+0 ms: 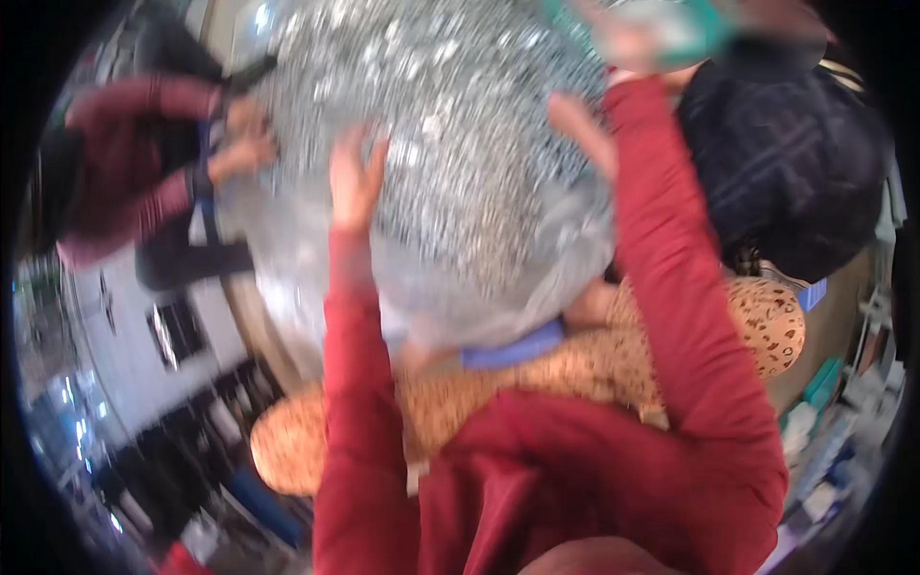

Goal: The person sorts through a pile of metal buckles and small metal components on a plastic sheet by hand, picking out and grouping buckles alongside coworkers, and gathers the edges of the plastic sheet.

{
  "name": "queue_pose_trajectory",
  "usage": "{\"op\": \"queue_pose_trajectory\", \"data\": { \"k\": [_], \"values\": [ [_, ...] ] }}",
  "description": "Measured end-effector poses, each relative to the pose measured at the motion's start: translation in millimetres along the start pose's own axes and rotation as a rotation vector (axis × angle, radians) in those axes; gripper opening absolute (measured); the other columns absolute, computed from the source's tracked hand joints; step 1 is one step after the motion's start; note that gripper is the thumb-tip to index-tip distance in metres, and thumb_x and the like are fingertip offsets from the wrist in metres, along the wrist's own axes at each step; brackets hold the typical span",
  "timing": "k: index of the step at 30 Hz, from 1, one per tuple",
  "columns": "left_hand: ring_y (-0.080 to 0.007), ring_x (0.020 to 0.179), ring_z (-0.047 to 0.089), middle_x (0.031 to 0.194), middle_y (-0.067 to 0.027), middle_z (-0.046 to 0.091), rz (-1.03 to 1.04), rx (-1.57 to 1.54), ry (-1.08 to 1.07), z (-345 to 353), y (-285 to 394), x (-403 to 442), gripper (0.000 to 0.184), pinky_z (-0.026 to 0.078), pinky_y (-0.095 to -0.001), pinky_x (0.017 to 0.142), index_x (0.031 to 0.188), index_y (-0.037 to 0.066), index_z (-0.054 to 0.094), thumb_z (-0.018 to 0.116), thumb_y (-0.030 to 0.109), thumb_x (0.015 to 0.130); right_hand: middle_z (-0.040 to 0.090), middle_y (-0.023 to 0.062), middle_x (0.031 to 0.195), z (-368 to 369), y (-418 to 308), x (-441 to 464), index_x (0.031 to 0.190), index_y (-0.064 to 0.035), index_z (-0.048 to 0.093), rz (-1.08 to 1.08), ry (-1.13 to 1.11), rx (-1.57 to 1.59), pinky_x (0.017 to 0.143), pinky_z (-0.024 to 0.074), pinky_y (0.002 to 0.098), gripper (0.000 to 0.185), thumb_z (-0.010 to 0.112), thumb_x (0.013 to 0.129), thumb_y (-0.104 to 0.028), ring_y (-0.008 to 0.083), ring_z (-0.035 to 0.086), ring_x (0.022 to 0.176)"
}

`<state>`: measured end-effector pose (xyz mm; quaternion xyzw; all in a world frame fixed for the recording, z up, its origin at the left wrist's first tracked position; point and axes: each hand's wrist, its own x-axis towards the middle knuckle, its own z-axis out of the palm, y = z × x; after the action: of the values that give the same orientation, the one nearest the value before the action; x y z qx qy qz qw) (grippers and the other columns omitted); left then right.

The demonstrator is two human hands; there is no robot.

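Note:
My left hand (356, 182), in a red sleeve, is held over the near left part of a heap of small silvery pieces (460, 144). Its thumb stands apart from the fingers and nothing shows in it. At the upper right, my right hand (628, 46) is smeared by motion beside a green object with a pale middle (704, 27). Whether the fingers grip that object cannot be made out. The heap lies on a clear plastic sheet (441, 321), crumpled along its near edge. The single pieces are too blurred to name.
A person in a maroon top (144, 182) reaches to the heap from the left. At the right sits a person in dark clothes (786, 163); another hand (583, 129) shows beside my right sleeve. My patterned trousers (537, 379) and a blue object (513, 347) are below the sheet.

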<state>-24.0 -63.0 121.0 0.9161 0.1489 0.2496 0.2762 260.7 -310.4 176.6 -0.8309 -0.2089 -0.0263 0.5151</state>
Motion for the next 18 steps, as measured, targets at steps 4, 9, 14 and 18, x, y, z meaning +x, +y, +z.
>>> {"op": "queue_pose_trajectory", "data": {
  "k": [4, 9, 14, 18],
  "values": [
    [-0.0264, 0.08, 0.062, 0.088, -0.0137, 0.064, -0.291, -0.144, -0.138, 11, -22, -16, 0.021, 0.048, -0.0364, 0.072, 0.095, 0.008, 0.064, 0.06, 0.02, 0.077, 0.044, 0.0203, 0.121, -31, 56, 27, 0.12, 0.0003, 0.04, 0.491, -0.071, 1.522, 0.089, 0.0394, 0.047, 0.041, 0.045, 0.084, -0.017, 0.0318, 0.042, 0.113],
    [-0.0235, 0.09, 0.06, 0.095, -0.0139, 0.063, -0.191, -0.088, -0.556, 115, -27, -18, 0.027, 0.046, -0.0339, 0.081, 0.102, 0.014, 0.063, 0.063, 0.019, 0.075, 0.054, 0.0158, 0.1, 87, 116, 4, 0.116, 0.0007, 0.045, 0.559, -0.616, 1.426, 0.081, 0.0451, 0.0432, 0.036, 0.052, 0.083, -0.012, 0.0287, 0.055, 0.084],
    [-0.0379, 0.117, 0.038, 0.126, -0.0165, 0.043, -0.487, 0.301, -0.369, 152, -54, -17, 0.067, 0.038, -0.0424, 0.093, 0.12, 0.024, 0.051, 0.077, 0.028, 0.059, 0.055, 0.0212, 0.111, 171, 71, -105, 0.128, -0.0026, 0.037, 0.043, -0.909, -0.268, 0.082, 0.0455, 0.0421, 0.078, 0.071, 0.064, -0.029, 0.0365, 0.054, 0.098],
    [-0.0312, 0.11, 0.048, 0.118, -0.0152, 0.052, -0.453, 0.136, -0.673, 144, -92, -14, 0.07, 0.041, -0.0392, 0.09, 0.115, 0.023, 0.054, 0.081, 0.033, 0.051, 0.052, 0.0246, 0.111, 201, 83, -142, 0.128, -0.0091, 0.04, -0.102, -0.964, -0.469, 0.093, 0.0376, 0.0401, 0.083, 0.074, 0.056, -0.028, 0.0386, 0.044, 0.111]
  ]
}}
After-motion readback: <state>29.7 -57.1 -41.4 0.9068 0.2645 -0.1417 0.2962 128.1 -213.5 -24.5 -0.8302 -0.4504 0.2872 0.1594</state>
